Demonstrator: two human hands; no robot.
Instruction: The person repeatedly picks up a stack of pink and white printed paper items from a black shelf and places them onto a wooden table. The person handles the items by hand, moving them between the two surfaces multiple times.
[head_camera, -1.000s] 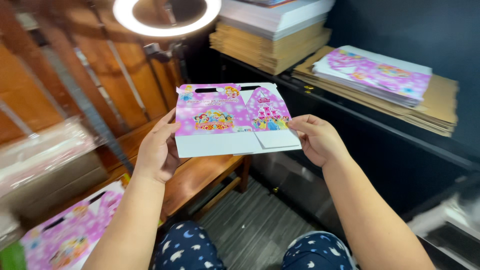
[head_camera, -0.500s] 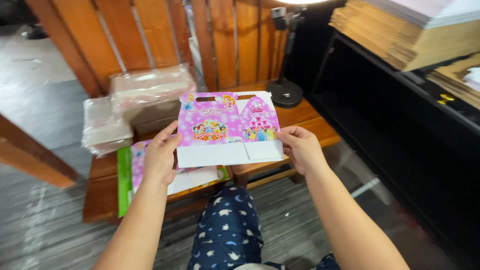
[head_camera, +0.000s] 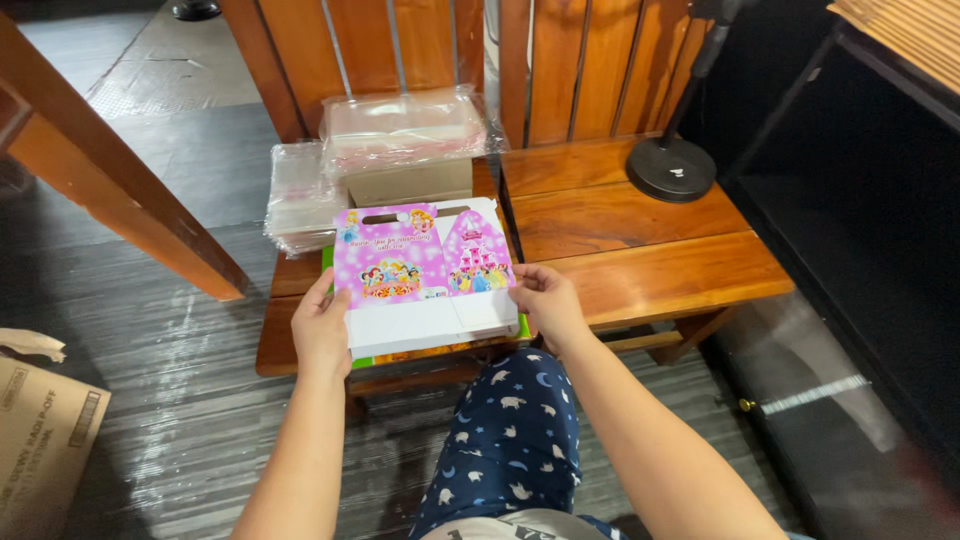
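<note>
Both my hands hold a flat pink cardboard gift-box blank (head_camera: 425, 275) with cartoon pictures and a white lower part. My left hand (head_camera: 322, 332) grips its left edge and my right hand (head_camera: 545, 305) grips its right edge. The blank hovers just above a low wooden bench (head_camera: 640, 255). Under it a green-edged stack (head_camera: 328, 262) lies on the bench, mostly hidden by the blank.
Clear plastic-wrapped packs (head_camera: 400, 135) and a pile of clear bags (head_camera: 300, 200) sit at the bench's back left. A black round lamp base (head_camera: 672, 168) stands on the bench's right part. A cardboard box (head_camera: 40, 430) is on the floor at left. Dark shelving (head_camera: 860, 200) stands at right.
The view has swung down from the shelves and ring light to the bench. My hands have carried the pink blank down, close over the stack on the bench.
</note>
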